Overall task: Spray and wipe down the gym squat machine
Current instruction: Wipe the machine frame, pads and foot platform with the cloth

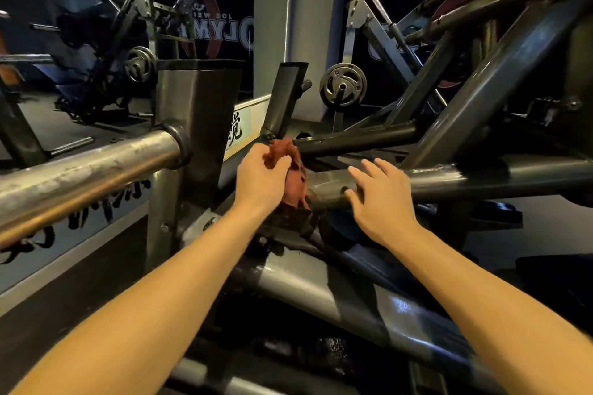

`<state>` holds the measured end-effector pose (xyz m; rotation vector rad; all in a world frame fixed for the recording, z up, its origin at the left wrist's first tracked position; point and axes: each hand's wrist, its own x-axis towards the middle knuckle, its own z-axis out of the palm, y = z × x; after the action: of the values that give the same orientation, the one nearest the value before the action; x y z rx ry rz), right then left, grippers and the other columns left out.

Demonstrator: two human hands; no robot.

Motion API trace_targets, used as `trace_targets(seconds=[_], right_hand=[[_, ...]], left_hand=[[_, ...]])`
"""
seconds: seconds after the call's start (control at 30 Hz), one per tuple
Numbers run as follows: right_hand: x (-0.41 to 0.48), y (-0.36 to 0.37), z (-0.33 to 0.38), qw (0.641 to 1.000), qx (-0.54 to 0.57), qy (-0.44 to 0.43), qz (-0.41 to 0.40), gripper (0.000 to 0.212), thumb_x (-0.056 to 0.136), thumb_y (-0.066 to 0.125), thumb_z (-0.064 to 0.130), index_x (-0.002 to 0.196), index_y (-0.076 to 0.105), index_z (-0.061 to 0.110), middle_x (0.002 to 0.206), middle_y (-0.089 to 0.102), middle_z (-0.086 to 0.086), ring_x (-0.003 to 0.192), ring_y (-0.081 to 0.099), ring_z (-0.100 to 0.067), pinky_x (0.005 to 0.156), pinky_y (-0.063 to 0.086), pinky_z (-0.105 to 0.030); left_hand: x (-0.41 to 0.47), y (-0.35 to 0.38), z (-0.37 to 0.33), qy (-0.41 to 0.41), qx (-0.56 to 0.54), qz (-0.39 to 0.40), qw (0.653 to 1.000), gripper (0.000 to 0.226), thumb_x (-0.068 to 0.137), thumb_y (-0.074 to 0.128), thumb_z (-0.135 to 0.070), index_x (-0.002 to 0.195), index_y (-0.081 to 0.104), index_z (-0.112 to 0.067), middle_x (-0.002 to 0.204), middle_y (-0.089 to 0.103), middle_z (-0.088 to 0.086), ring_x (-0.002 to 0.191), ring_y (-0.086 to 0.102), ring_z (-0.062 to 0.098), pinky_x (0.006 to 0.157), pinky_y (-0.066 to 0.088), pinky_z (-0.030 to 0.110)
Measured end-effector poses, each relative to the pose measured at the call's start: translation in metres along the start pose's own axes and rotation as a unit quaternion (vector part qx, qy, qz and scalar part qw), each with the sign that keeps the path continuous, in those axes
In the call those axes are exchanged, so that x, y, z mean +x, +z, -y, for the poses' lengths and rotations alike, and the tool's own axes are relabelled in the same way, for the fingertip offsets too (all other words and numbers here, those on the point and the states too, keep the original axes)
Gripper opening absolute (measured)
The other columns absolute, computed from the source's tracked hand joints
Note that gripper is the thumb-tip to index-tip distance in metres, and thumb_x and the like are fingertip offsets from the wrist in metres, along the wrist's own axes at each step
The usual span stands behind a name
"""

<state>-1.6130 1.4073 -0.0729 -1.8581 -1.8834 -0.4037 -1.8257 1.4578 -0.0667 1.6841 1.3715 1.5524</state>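
Rust-red cloth (296,181) sits bunched in the left grip (260,179), whose fingers are clenched round it and press it against the left end of the tube (481,180), where the tube meets the frame joint. The right grip (382,202) is released, with fingers spread over the tube just right of the cloth. I cannot tell whether they touch the metal. No spray bottle shows.

The step in hand looks like wiping that joint. To do it well, the cloth should probably wrap round the tube rather than dab its top, so the underside and the weld seams get cleaned too. The free grip can brace on the tube while the strokes run rightward along it, turning the cloth to a fresh face as it soils.

Above the tube rise slanted struts (500,74). Behind it hangs a plate (343,85), and to its left runs a worn steel bar (80,170).
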Motion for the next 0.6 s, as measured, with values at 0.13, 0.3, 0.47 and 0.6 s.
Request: trace_targets(seconds=[0.13, 0.3, 0.47, 0.6], right_hand=[[-0.004, 0.029, -0.011, 0.995, -0.099, 0.019, -0.011, 0.053, 0.104, 0.042, 0.052, 0.151, 0.046, 0.029, 0.16, 0.04, -0.008, 0.151, 0.025, -0.033, 0.125, 0.013, -0.054], [-0.003, 0.052, -0.011, 0.99, -0.101, 0.024, -0.099, 0.048, 0.099, 0.055, 0.044, 0.142, 0.057, 0.023, 0.149, 0.052, -0.013, 0.145, 0.033, -0.038, 0.124, 0.011, -0.055], [-0.005, 0.053, -0.009, 0.988, -0.1, 0.03, -0.114, 0.049, 0.098, 0.06, 0.043, 0.143, 0.059, 0.023, 0.149, 0.053, -0.014, 0.146, 0.034, -0.038, 0.125, 0.014, -0.056], [-0.002, 0.051, -0.008, 0.987, -0.099, 0.032, -0.124, 0.048, 0.097, 0.061, 0.042, 0.141, 0.06, 0.022, 0.148, 0.054, -0.015, 0.145, 0.035, -0.04, 0.124, 0.015, -0.058]], left_hand=[[0.046, 0.005, 0.028, 0.056, 0.36, 0.091, 0.927, 0.021, 0.103, 0.055, -0.033, 0.119, 0.058, -0.02, 0.118, 0.066, 0.005, 0.109, 0.06, 0.028, 0.092, 0.05, 0.045], [0.074, 0.019, 0.067, -0.014, 0.412, 0.233, 0.881, 0.046, 0.108, 0.035, -0.044, 0.143, 0.057, -0.023, 0.146, 0.056, 0.01, 0.131, 0.052, 0.036, 0.111, 0.038, 0.057], [0.094, 0.019, 0.073, -0.073, 0.398, 0.238, 0.883, 0.05, 0.11, 0.035, -0.04, 0.144, 0.057, -0.01, 0.149, 0.054, 0.016, 0.132, 0.052, 0.037, 0.107, 0.04, 0.04], [0.09, 0.011, 0.073, -0.065, 0.412, 0.221, 0.882, 0.05, 0.108, 0.037, -0.046, 0.141, 0.061, -0.018, 0.145, 0.058, 0.012, 0.128, 0.055, 0.035, 0.106, 0.044, 0.043]])
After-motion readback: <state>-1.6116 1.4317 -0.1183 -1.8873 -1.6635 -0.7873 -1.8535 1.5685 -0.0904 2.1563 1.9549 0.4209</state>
